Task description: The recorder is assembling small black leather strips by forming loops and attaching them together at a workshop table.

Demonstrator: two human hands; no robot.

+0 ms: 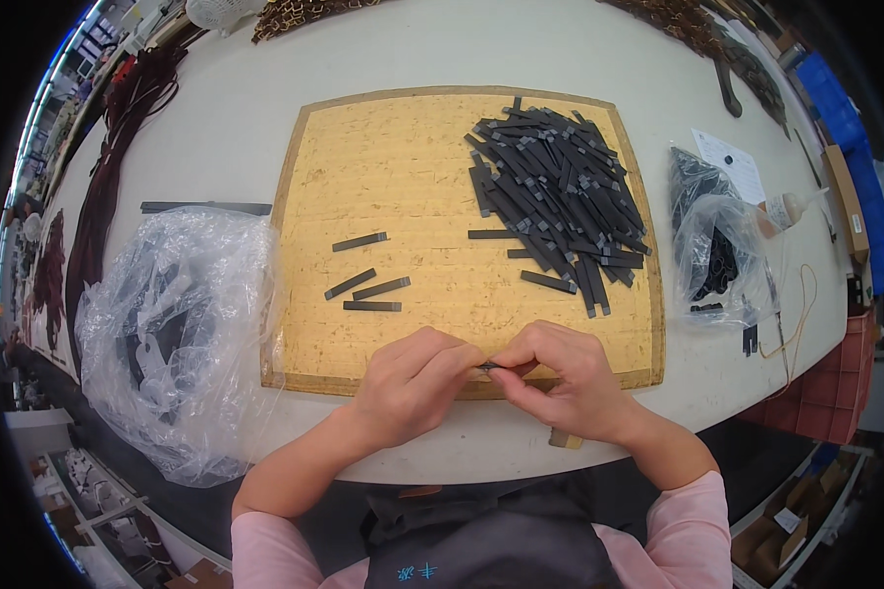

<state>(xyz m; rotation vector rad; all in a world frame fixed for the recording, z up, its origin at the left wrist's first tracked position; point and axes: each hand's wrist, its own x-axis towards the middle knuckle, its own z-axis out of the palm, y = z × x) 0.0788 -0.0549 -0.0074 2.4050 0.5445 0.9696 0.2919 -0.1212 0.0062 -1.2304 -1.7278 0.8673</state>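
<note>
My left hand (413, 381) and my right hand (562, 375) meet over the near edge of a yellow board (393, 167) with brown taped borders. Pinched between their fingertips is a small dark strip (487, 366); most of it is hidden by the fingers. A heap of short black strips (560, 182) with grey ends covers the board's right side. Several single strips lie apart on the left, among them one black strip (371, 306) just beyond my left hand.
A clear plastic bag (182, 344) with dark contents slumps left of the board. On the right lie another bag (712, 260) of black pieces, a paper sheet (732, 162) and a small bottle (786, 209). Dark brown cords (103, 206) run along the far left. A red crate (825, 383) stands beyond the table's right edge.
</note>
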